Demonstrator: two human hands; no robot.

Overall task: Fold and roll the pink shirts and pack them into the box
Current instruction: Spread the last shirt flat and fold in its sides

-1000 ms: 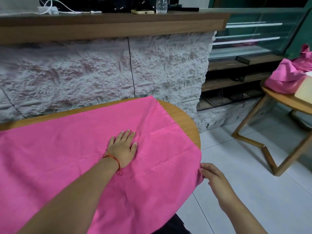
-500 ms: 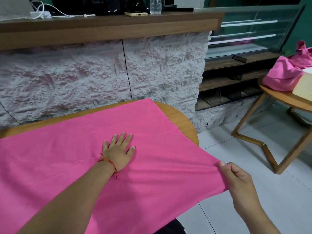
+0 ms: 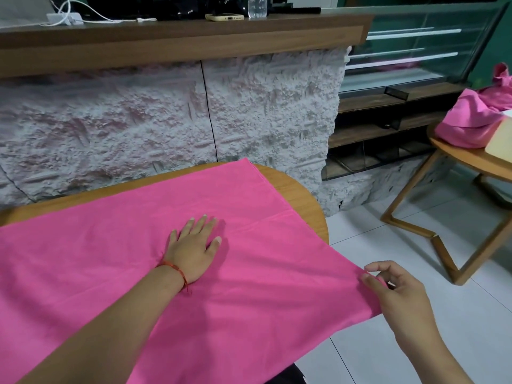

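A wooden ledge [image 3: 180, 37] runs along the top of a rough white stone-faced wall [image 3: 110, 128]. On it lie a yellowish phone [image 3: 224, 17], a clear plastic bottle [image 3: 257, 6] (only its lower part shows), and a white charger block [image 3: 59, 18] with white cables [image 3: 94, 19] trailing from it. To the right stands a glass display case [image 3: 415, 51] over dark wooden shelves [image 3: 388, 131]. The near wooden desk [image 3: 291, 187] has a rounded end. A second round desk [image 3: 465, 157] on angled wooden legs stands on the white tiled floor [image 3: 388, 245].
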